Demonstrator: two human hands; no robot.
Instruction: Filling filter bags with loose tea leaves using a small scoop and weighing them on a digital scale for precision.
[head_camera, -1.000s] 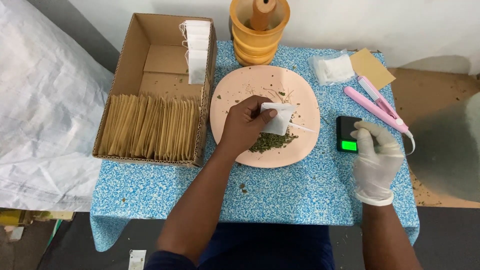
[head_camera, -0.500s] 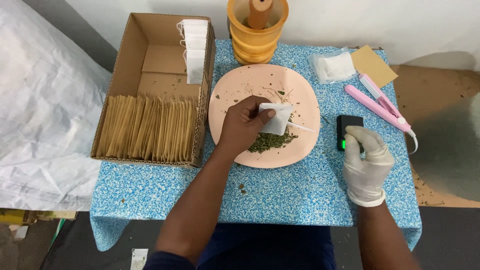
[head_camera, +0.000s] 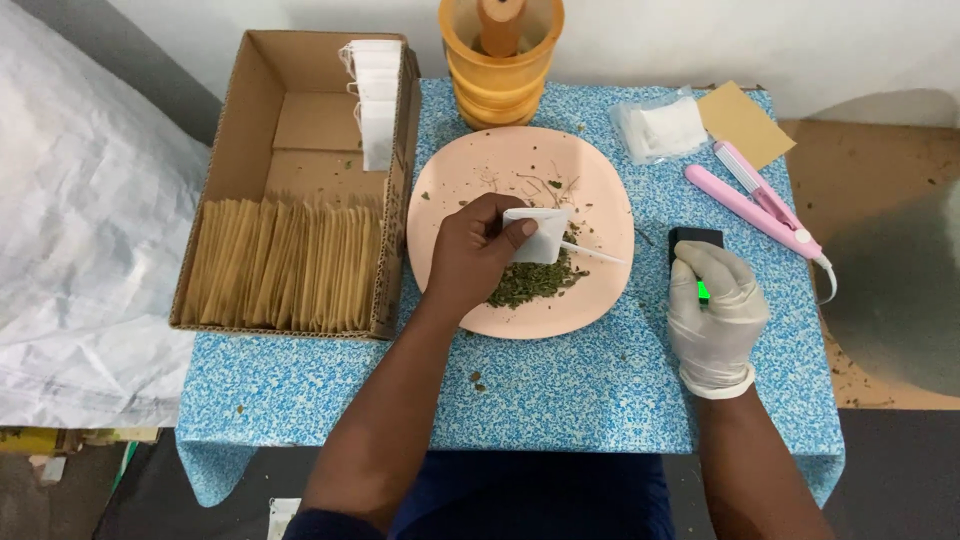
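My bare left hand (head_camera: 475, 255) holds a small white tea bag (head_camera: 540, 235) over a round pink plate (head_camera: 600, 170). A pile of dried green leaves (head_camera: 530, 285) lies on the plate just below the bag. A thin white spoon (head_camera: 595, 255) sticks out to the right from under the bag. My right hand (head_camera: 715, 320), in a white glove, is curled over a small black digital scale (head_camera: 695, 240) with a green lit display, right of the plate.
An open cardboard box (head_camera: 300, 110) at left holds a row of brown packets (head_camera: 285, 265) and several white tea bags (head_camera: 378, 100). Behind the plate stands an orange mortar with pestle (head_camera: 503, 60). A clear bag (head_camera: 660, 128), tan envelope (head_camera: 745, 122) and pink sealer (head_camera: 760, 205) lie at right.
My gloved right hand has slid left and up onto the black scale, now covering most of it. The left hand with the tea bag has stayed over the plate.
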